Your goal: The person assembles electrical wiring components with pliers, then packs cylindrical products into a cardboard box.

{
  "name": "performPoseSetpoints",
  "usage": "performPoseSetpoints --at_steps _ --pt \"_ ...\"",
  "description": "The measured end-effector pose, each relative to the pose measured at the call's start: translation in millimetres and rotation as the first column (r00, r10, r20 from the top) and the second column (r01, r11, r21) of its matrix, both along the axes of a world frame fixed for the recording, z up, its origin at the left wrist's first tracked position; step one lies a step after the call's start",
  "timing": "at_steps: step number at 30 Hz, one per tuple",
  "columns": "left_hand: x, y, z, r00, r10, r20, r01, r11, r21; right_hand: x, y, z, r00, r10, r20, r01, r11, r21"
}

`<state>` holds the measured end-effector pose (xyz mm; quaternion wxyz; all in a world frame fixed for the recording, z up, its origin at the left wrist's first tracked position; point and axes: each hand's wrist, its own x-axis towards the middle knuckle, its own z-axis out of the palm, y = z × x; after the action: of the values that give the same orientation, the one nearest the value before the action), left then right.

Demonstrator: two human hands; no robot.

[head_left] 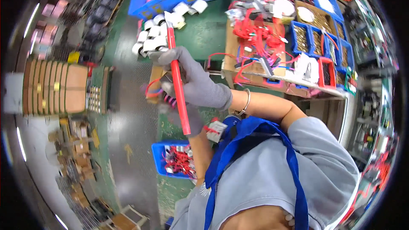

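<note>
The right hand [194, 83], in a grey knit glove, is clenched mid-shaft on a long, stiff, light-looking red plastic rod [178, 87] held over the green bench [204, 34], while the left hand [187, 117] beneath apparently pinches a small wired part, grip unclear

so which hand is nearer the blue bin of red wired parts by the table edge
Left. The left hand sits just above the blue bin, partly hidden behind the red tool; the right hand grips that tool farther up.
</note>
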<state>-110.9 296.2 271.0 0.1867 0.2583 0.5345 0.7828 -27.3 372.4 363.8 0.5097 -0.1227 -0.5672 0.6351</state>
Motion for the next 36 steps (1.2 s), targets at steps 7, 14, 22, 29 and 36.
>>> performPoseSetpoints --at_steps 7,14,22,29,36 --pt "-58.4 -16.9 25.2 0.998 -0.059 -0.033 0.060 0.998 0.016 146.0 82.7 13.1 0.929 -0.359 -0.090 0.364 0.931 0.042" --pt "-104.1 -15.0 28.6 0.672 -0.726 0.148 0.476 0.576 0.665 347.0 131.1 2.3 0.624 -0.766 0.156 0.753 0.642 0.143" --pt "-16.6 12.3 88.5 0.802 -0.583 0.128 0.316 0.596 0.738 412.4 248.9 -85.8 0.569 -0.578 0.586 0.685 0.727 0.052" --pt "82.3 22.0 97.7 0.889 -0.452 -0.073 0.452 0.843 0.291 414.9 360.0 -156.9 0.501 -0.479 0.721 0.235 0.877 0.419" --pt "151.0 22.2 77.5 0.787 0.456 -0.415 -0.532 0.842 -0.086 391.5 406.0 -146.4 0.231 -0.254 0.939 0.034 0.967 0.253"
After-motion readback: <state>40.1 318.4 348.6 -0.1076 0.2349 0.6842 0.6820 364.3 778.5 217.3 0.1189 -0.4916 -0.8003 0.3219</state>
